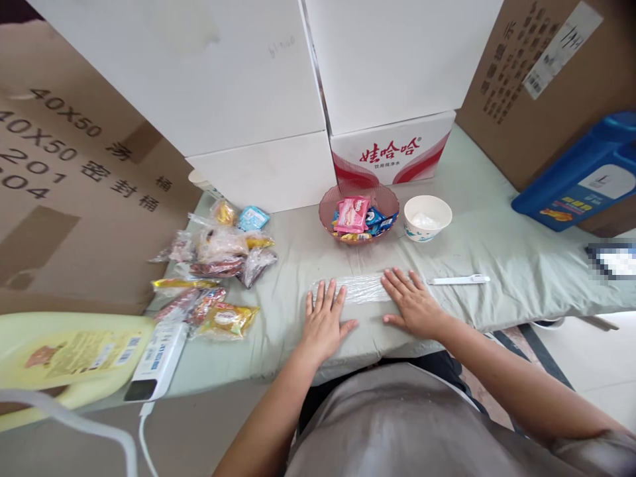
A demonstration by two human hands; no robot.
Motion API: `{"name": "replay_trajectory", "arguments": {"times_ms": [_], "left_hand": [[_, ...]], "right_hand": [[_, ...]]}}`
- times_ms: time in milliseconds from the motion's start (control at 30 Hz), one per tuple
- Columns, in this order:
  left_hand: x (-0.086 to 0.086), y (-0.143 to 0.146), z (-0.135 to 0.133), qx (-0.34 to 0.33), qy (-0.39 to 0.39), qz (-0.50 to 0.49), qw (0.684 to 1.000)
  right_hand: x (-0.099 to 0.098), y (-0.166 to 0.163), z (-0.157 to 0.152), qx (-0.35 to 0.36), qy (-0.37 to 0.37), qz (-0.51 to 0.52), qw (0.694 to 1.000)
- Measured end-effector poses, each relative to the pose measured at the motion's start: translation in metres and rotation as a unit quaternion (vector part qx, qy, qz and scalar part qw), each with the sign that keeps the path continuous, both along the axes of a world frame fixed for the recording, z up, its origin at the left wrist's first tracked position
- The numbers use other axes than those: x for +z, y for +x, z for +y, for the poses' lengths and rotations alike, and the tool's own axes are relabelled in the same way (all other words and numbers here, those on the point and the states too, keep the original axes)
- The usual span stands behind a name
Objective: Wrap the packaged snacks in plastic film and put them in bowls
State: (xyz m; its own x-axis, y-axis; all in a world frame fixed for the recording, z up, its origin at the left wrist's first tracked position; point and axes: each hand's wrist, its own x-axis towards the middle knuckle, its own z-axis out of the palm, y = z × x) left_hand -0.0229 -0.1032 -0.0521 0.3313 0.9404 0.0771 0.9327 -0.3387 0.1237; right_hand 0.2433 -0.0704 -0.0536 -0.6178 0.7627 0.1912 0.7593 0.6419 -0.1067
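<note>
A folded strip of clear plastic film lies flat on the cloth-covered table in front of me. My left hand rests palm down with its fingertips over the strip's left end. Over the right end lie the spread fingers of my right hand. Neither hand grips anything. To the right of my right hand is a slim white utility knife. Behind the film stands a pink glass bowl of small wrapped snacks, with a pink packet on top. A paper cup beside it holds something white.
Wrapped snacks are heaped at the left. A yellow jug and a white power bank with a cable lie at the front left. White boxes stand behind, cardboard cartons at both sides. A blue bottle leans at right.
</note>
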Motion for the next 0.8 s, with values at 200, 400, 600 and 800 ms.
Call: {"name": "replay_trajectory", "arguments": {"times_ms": [200,400,600,800], "left_hand": [[0.011,-0.008,-0.012,0.070,0.032,-0.026,0.997],[0.027,0.039,-0.029,-0.027,0.011,-0.151,0.988],[0.027,0.045,-0.027,-0.190,-0.037,-0.153,0.969],[0.026,0.028,-0.023,-0.243,-0.093,-0.215,0.941]], "right_hand": [[0.009,0.038,-0.033,0.002,0.025,0.013,1.000],[0.021,0.037,-0.072,0.064,-0.013,0.093,0.994],[0.056,0.030,-0.078,0.137,-0.056,0.202,0.968],[0.090,0.013,-0.048,0.147,-0.218,0.280,0.923]]}}
